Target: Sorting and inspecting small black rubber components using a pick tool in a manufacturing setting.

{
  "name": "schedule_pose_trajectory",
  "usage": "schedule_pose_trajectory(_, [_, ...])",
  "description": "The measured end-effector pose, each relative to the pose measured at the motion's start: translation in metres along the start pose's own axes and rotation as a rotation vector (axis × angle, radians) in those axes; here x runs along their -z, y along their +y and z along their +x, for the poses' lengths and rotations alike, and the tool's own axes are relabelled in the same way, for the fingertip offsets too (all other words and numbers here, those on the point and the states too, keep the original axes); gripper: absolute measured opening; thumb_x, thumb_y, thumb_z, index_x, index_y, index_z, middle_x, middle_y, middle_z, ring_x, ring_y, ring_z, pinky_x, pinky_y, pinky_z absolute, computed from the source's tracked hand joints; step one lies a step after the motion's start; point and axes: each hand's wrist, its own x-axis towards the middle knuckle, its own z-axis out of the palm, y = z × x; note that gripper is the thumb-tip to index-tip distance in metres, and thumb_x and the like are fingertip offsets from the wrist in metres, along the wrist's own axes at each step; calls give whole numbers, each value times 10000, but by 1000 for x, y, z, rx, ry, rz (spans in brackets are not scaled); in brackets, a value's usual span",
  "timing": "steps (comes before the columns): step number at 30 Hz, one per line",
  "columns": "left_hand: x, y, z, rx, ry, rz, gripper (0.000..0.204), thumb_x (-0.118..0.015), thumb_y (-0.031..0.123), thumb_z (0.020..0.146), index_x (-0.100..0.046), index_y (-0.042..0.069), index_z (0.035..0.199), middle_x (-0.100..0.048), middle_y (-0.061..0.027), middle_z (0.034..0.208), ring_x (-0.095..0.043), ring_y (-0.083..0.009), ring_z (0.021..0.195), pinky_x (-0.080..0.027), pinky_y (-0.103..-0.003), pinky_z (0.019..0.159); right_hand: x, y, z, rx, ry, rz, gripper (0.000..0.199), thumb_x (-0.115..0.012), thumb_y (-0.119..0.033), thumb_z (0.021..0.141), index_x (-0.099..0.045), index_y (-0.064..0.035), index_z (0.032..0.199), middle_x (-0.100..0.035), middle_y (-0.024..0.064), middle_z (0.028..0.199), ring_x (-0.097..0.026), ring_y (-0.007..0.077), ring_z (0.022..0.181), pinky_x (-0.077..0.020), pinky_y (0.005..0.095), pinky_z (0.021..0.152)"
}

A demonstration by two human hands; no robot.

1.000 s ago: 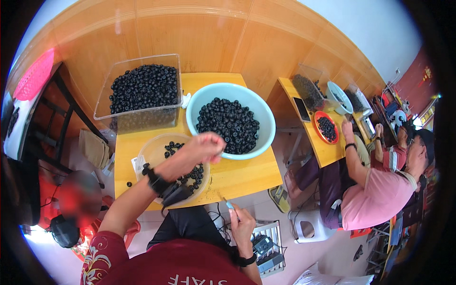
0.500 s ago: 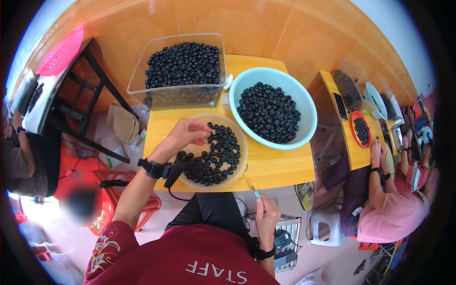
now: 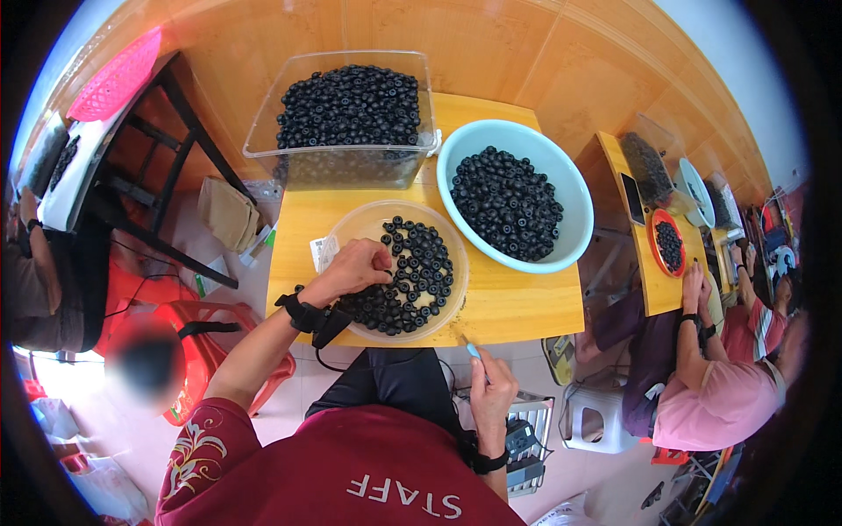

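Observation:
My left hand (image 3: 358,266) is over the left part of a round, shallow, clear tray (image 3: 460,301) of small black ring-shaped pieces (image 3: 424,273). Its fingers are curled together just above the pieces. Dark pieces lie right at the fingertips, so whether one is pinched there cannot be made out. Just off the table's front edge, my right hand (image 3: 493,386) grips a slim tool with a light-blue handle (image 3: 473,350). The tool's narrow tip points up toward the tray, over the table edge.
Behind the tray stand a clear rectangular bin (image 3: 351,167) and a light-blue basin (image 3: 574,223), both holding many black pieces. The yellow table (image 3: 526,307) ends before my lap. At left are a red stool (image 3: 224,329) and a dark-framed table (image 3: 167,149). People sit at another table (image 3: 653,263) to the right.
My left hand has gone down and slightly right, in closer among the pieces, its fingers more curled. My right hand keeps the tool almost where it was. The whole view has shifted a little.

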Motion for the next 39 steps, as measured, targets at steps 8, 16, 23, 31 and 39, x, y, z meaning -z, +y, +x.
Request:
schedule_pose_trajectory(8, [-6, -8, 6, -63, -59, 16, 147, -718, 45, 693, -645, -10, 808, -651, -81, 716, -619, -165, 682, -486, -289, 641, 0, -1, 1, 3, 11, 24, 178, -630, -127, 847, -677, -57, 1003, -558, 147, 670, -541, 317, 550, -418, 391, 510])
schedule_pose_trajectory(16, [9, 24, -9, 59, 29, -333, 94, -581, 4, 816, -611, 0, 905, -624, -48, 816, -627, -152, 735, -510, -266, 675, 5, 2, -1, 16, 26, 36, 178, -614, -102, 863, -668, -2, 1000, -520, 121, 626, -485, 220, 518, -379, 339, 497])
schedule_pose_trajectory(23, [-20, 87, -58, 67, -297, -1180, 106, -558, 58, 896, -587, 21, 991, -601, -41, 932, -637, -151, 831, -539, -275, 757, 13, -22, 11, -19, 61, 253, 168, -632, -125, 852, -680, -25, 977, -517, 110, 610, -478, 208, 497, -369, 329, 482])
schedule_pose_trajectory(31, [-60, 82, -65, 71, -350, -1491, 169, -603, 61, 886, -565, 30, 1048, -614, -27, 942, -617, -109, 814, -512, -236, 759, 22, -58, 23, 144, 33, 268, 205, -672, -67, 808, -668, -12, 1005, -519, 91, 614, -475, 192, 498, -368, 315, 479])
schedule_pose_trajectory(39, [-65, 84, -69, 98, -346, -1547, 146, -605, 62, 887, -576, 21, 1025, -619, -31, 920, -635, -113, 801, -522, -229, 763, 19, -55, 21, 215, 40, 202, 234, -686, -58, 789, -664, -25, 1019, -530, 102, 643, -518, 243, 534, -400, 344, 495])
